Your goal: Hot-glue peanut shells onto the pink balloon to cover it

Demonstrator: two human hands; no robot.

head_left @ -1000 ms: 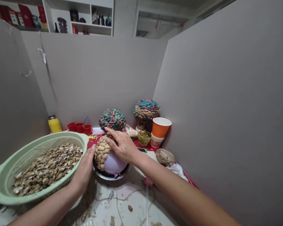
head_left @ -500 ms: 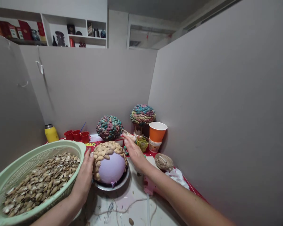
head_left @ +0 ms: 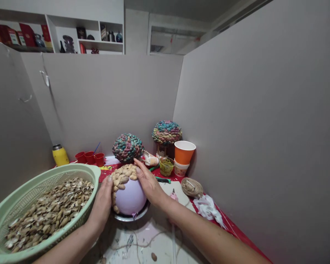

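Note:
A purple balloon (head_left: 130, 198), partly covered with peanut shells (head_left: 124, 174), rests in a metal bowl (head_left: 133, 217) on the work surface. My left hand (head_left: 103, 201) lies along the left side of the shell-covered balloon, its fingers wrapped against it. On the other side, my right hand (head_left: 150, 185) presses on the upper right of the balloon. The two hands clasp it between them. The balloon's knot points toward me. To the left, a green colander (head_left: 95, 172) is filled with loose shells (head_left: 49, 212).
Two painted shell balls (head_left: 128, 147) (head_left: 167, 132) stand behind. Red cups (head_left: 90, 157) and a yellow bottle (head_left: 60, 155) are back left. At right are orange cups (head_left: 184, 153), a twine coil (head_left: 191, 187) and white plastic (head_left: 209, 208). Grey partitions (head_left: 112, 95) surround the table.
My right hand has come down and inward from above the bowl onto the balloon. My left hand has shifted slightly right against it. The balloon has turned or tilted a little.

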